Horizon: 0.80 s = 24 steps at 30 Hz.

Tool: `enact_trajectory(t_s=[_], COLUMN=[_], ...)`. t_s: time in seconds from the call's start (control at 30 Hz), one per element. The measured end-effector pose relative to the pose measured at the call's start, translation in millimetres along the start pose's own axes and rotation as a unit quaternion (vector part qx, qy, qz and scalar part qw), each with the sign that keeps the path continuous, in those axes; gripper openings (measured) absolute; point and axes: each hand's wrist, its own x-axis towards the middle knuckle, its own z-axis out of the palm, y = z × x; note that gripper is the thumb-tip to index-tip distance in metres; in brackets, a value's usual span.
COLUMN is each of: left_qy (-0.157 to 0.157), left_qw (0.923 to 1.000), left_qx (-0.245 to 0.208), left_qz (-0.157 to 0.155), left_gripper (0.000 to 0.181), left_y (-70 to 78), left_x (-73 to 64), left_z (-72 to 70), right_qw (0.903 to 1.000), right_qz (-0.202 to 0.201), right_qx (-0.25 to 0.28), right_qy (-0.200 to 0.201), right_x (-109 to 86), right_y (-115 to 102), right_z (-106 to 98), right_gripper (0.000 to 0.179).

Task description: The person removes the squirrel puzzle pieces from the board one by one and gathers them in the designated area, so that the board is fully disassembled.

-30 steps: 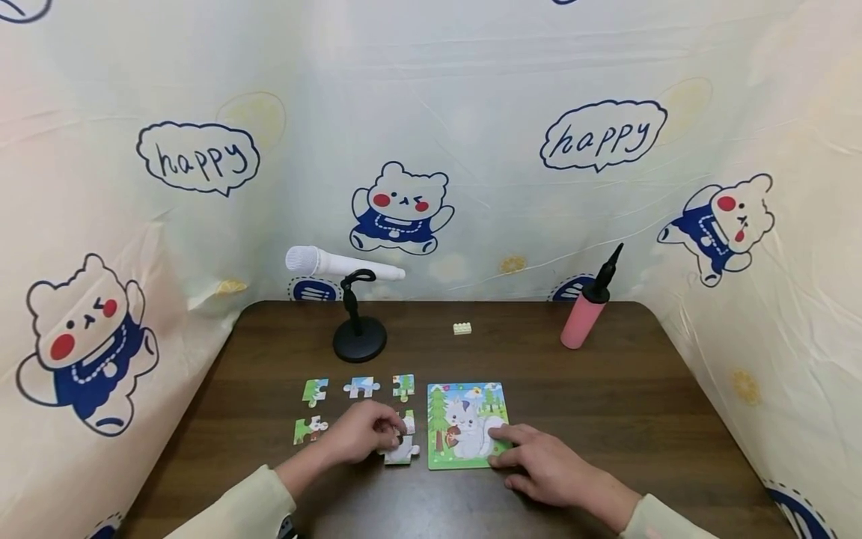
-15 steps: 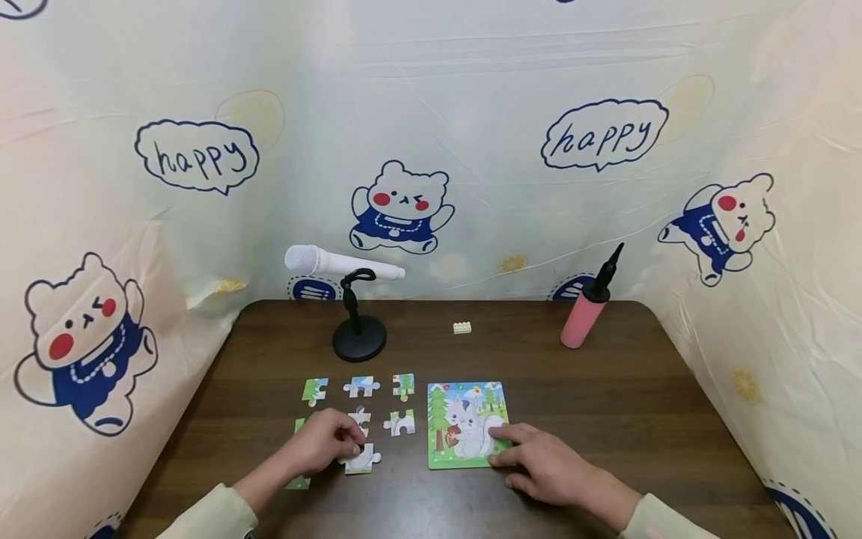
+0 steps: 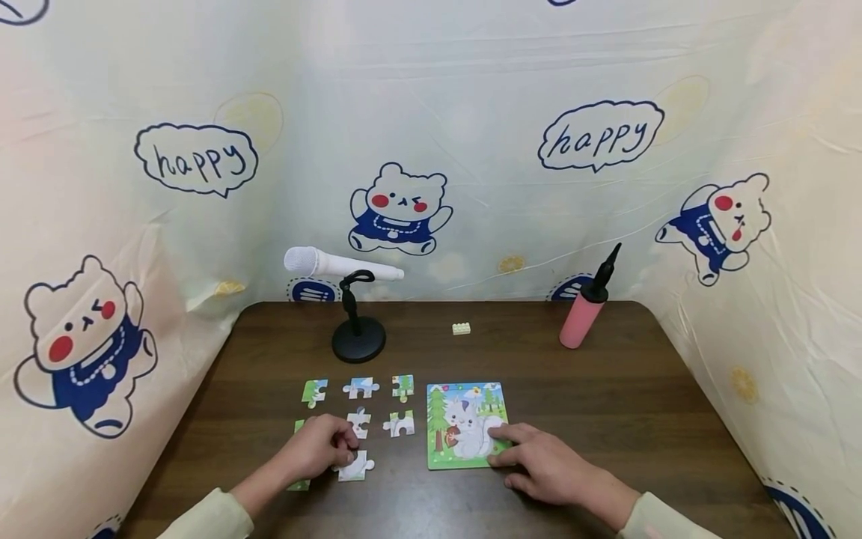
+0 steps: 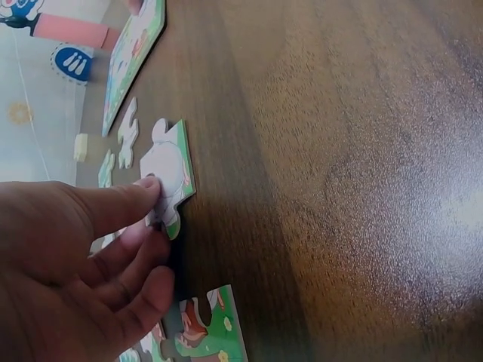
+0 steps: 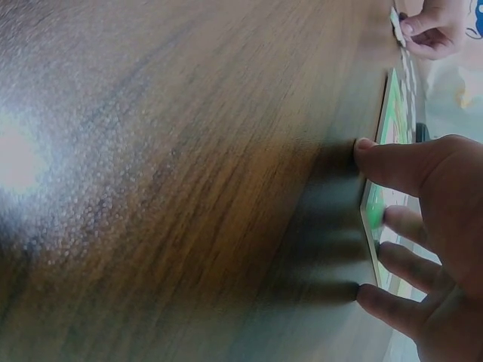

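Observation:
My left hand point(image 3: 316, 449) pinches a white puzzle piece with a green edge point(image 3: 355, 468) low over the table, thumb on its face and fingers beneath. In the left wrist view that piece point(image 4: 167, 170) tilts up from the wood. Around it lie other jigsaw pieces in loose rows: a white-and-green one point(image 3: 359, 424), one at the right point(image 3: 400, 424), and several behind, including a blue-and-white one point(image 3: 361, 387). Some at the left are partly hidden by the hand. My right hand point(image 3: 548, 464) rests with spread, relaxed fingers on the lower right of a squirrel picture board point(image 3: 465, 408).
At the back left of the brown table point(image 3: 606, 419), a white microphone point(image 3: 343, 264) sits on a black stand point(image 3: 358, 340). A cream toy brick point(image 3: 461, 329) lies back centre. A pink hand pump with a black nozzle point(image 3: 582, 320) stands back right, before a printed curtain point(image 3: 485, 150).
My left hand has carried the white puzzle piece leftward from beside the board, then slightly farther toward the near left. My right hand and the board have stayed put.

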Motion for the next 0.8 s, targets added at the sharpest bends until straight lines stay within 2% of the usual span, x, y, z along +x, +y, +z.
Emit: enact_trajectory(t_s=[0.1, 0.2, 0.33, 0.47, 0.63, 0.8], left_qy=[0.006, 0.001, -0.011, -0.01, -0.003, 0.006], left_qw=[0.9996, 0.9993, 0.9994, 0.9994, 0.9991, 0.9993], left_qx=[0.023, 0.036, 0.032, 0.023, 0.035, 0.037], left_qz=[0.012, 0.01, -0.01, -0.024, -0.021, 0.008], left_gripper=[0.018, 0.018, 0.015, 0.014, 0.015, 0.014], left_y=[0.6, 1.7, 6.9, 14.8, 27.3, 49.5], left_x=[-0.4, -0.8, -1.1, 1.4, 14.9, 35.5], left_z=[0.9, 0.8, -1.6, -3.4, -2.0, 5.3], right_qw=[1.0, 1.0, 1.0, 0.9999, 0.9999, 0.9996], right_qz=[-0.001, -0.003, -0.004, -0.005, -0.004, -0.01], right_qx=[-0.001, -0.002, -0.001, 0.001, -0.004, -0.021], right_qy=[0.002, 0.003, 0.004, 0.009, 0.012, 0.012], right_x=[-0.2, 0.4, 0.2, -0.6, -2.1, -3.5], right_y=[0, -1, -1, -3, -3, -1], right_z=[0, 0, 1, 3, 5, 6], right_gripper=[0.035, 0.036, 0.036, 0.035, 0.033, 0.034])
